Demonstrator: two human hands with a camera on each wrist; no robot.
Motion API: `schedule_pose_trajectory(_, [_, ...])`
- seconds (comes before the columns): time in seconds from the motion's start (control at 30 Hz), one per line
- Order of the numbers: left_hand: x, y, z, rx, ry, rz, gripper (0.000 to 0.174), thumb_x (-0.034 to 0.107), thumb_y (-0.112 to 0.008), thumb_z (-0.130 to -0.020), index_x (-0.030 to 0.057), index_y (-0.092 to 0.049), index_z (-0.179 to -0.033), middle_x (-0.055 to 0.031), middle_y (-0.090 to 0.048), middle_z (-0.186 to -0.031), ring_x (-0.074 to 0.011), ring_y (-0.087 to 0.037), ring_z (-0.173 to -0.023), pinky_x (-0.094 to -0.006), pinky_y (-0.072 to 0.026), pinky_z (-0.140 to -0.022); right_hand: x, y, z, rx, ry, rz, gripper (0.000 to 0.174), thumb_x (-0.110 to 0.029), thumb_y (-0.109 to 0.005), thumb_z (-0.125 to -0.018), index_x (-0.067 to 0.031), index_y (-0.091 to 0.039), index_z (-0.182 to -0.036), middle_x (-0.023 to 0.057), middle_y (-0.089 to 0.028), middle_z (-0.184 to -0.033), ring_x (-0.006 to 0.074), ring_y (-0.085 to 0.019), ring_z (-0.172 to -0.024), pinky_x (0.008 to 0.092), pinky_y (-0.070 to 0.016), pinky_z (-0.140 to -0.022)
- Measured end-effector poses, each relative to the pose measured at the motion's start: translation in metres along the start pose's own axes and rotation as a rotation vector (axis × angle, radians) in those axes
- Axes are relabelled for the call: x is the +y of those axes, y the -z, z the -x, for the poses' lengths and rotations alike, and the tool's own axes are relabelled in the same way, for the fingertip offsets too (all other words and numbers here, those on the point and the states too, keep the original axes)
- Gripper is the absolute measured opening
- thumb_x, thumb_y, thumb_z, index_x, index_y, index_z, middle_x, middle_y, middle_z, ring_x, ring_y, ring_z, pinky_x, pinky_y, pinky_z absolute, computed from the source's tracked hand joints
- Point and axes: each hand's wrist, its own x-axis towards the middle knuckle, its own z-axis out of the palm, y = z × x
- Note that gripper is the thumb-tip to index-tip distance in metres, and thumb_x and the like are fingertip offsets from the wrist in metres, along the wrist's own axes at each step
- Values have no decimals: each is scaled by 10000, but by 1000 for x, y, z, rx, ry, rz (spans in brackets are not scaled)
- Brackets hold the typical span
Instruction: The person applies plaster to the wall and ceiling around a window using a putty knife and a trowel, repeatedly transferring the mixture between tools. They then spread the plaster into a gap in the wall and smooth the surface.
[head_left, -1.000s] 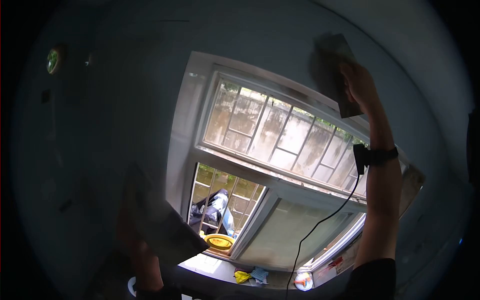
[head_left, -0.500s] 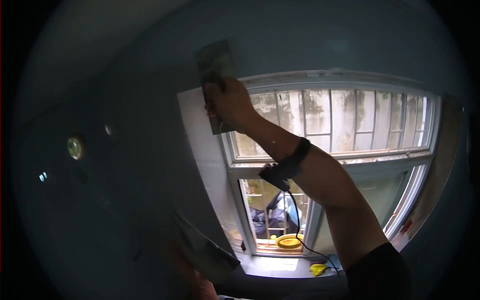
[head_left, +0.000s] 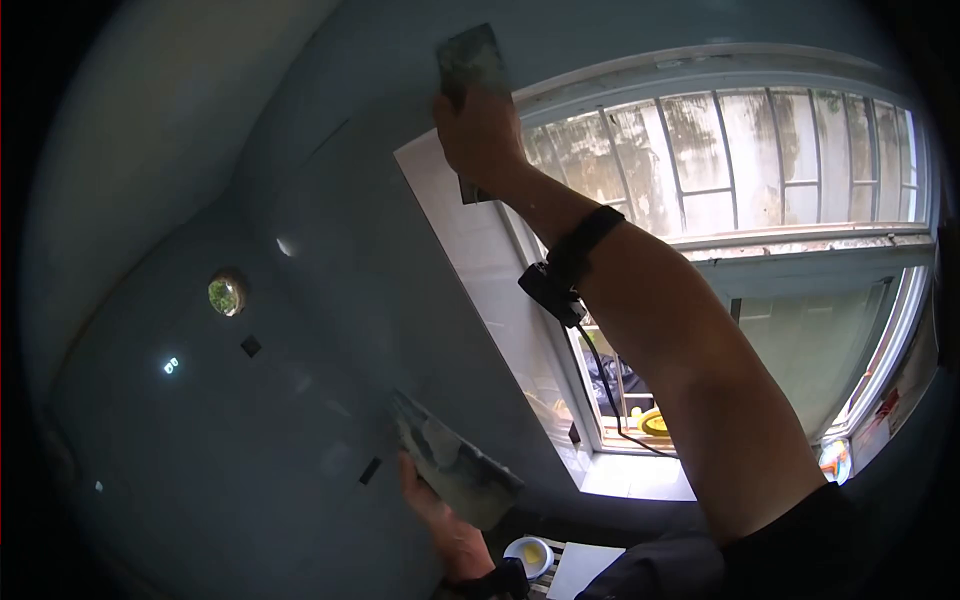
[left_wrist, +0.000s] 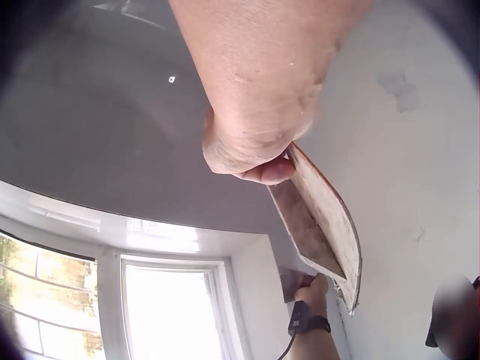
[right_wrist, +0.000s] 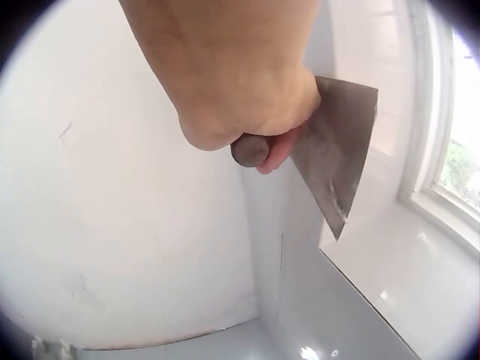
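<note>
My right hand (head_left: pixel 482 138) is raised at the wall beside the window's upper left corner. It grips the round handle (right_wrist: pixel 250 151) of a plastering trowel, whose grey metal blade (right_wrist: pixel 341 142) overlaps the wall and window surround in the right wrist view. Lower down, my left hand (head_left: pixel 440 522) holds a plaster-smeared board (head_left: pixel 455 470) tilted in front of the wall. From the left wrist, this board (left_wrist: pixel 334 225) looks like two thin plates at an angle, fingers curled at their near end. The left thumb is hidden there.
A barred window (head_left: pixel 715 200) with a pale sill (head_left: pixel 640 478) fills the right side. A round hole (head_left: pixel 226 295) and dark wall boxes (head_left: pixel 370 470) are at left. Below stands a white bowl (head_left: pixel 528 556). A black cable (head_left: pixel 607 385) hangs from the right wrist camera.
The right hand swept the trowel from the window's upper right to its upper left, then slightly higher in view. The head view swung left, and the left hand's board now shows more clearly.
</note>
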Motion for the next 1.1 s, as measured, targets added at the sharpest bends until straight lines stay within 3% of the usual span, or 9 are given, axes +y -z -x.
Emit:
schedule_pose_trajectory(0.07, [-1,-19,2,14,154,263,423,396,-411,-1056,64,-616,-1219,-95,-671,-1141,-238,-678,-950,-342,-563,-789,6,-2,12,58,12,-45,461,-381,-526,-950,54,-633,-1054,290,-691,-926,464,-676,-935,516,-533,-863])
schedule_pose_trajectory(0.4, [12,2,16,59,21,71,413,385,-380,-1065,80,-574,-1264,-62,-651,-1165,-214,-653,-1008,-349,-544,-847,-11,3,50,-139,-136,-115,511,-432,-582,-933,75,-639,-911,301,-671,-867,456,-666,-880,512,-512,-828])
schedule_pose_trajectory(0.53, [17,26,15,-49,2,39,446,393,-350,-1067,89,-558,-1320,-70,-645,-1206,-220,-649,-1042,-359,-543,-860,-28,9,41,-273,71,-67,496,-436,-595,-917,57,-645,-883,282,-670,-833,437,-662,-851,502,-511,-791])
schedule_pose_trajectory(0.63, [23,-13,15,54,-122,-29,376,366,-382,-1061,111,-601,-1230,-46,-657,-1062,-173,-658,-929,-346,-549,-741,-10,-10,35,-81,258,7,458,-399,-611,-900,56,-642,-855,254,-671,-789,396,-670,-770,476,-523,-728])
schedule_pose_trajectory(0.7, [36,-35,17,82,-256,-155,398,342,-368,-1066,92,-576,-1295,-66,-649,-1132,-201,-646,-1004,-380,-547,-814,-4,7,53,-274,246,-217,391,-343,-631,-875,48,-646,-857,207,-665,-721,322,-657,-650,435,-527,-649])
schedule_pose_trajectory(0.77, [60,13,-10,-30,-222,8,425,332,-387,-1072,38,-548,-1332,-96,-638,-1245,-271,-638,-1090,-447,-538,-920,-18,45,82,-870,13,-255,354,-329,-641,-836,24,-675,-832,224,-675,-723,369,-664,-668,443,-526,-657])
schedule_pose_trajectory(0.8, [71,20,-14,50,-307,32,421,325,-427,-1063,15,-549,-1321,-115,-637,-1250,-277,-641,-1092,-440,-543,-921,-25,57,96,-984,81,-66,317,-291,-652,-825,25,-656,-852,213,-655,-713,366,-633,-631,410,-515,-630])
schedule_pose_trajectory(0.87, [97,19,-16,128,-457,-61,430,322,-502,-1043,-23,-554,-1295,-143,-641,-1237,-278,-649,-1079,-422,-552,-913,-20,76,124,-938,625,75,240,-229,-680,-788,-8,-671,-881,206,-652,-751,394,-645,-692,425,-518,-660])
schedule_pose_trajectory(1.1, [133,-5,-9,94,-766,-647,457,367,-628,-993,-68,-628,-1134,-108,-679,-1032,-184,-643,-925,-314,-524,-826,-33,129,142,-1143,916,223,230,-240,-770,-791,-70,-641,-875,100,-629,-761,318,-671,-708,412,-538,-637])
